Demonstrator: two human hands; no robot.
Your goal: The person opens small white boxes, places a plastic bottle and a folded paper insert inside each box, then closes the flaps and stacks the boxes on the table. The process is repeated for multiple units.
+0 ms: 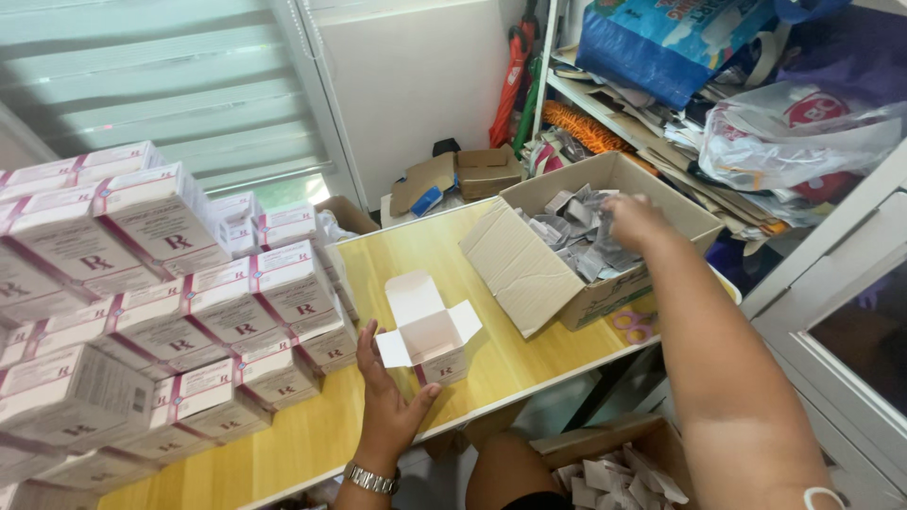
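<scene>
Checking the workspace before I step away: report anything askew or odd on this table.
The cardboard box of folded leaflets hangs past the table's right edge, its flap splayed flat. The right hand reaches into it; the left hand steadies the small open carton. The stacked cartons sit orderly.

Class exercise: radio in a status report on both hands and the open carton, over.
Left hand open, steadying small open white carton on yellow table. Right hand reaching into cardboard box of folded grey leaflets; grip unclear. Nothing between them.
</scene>
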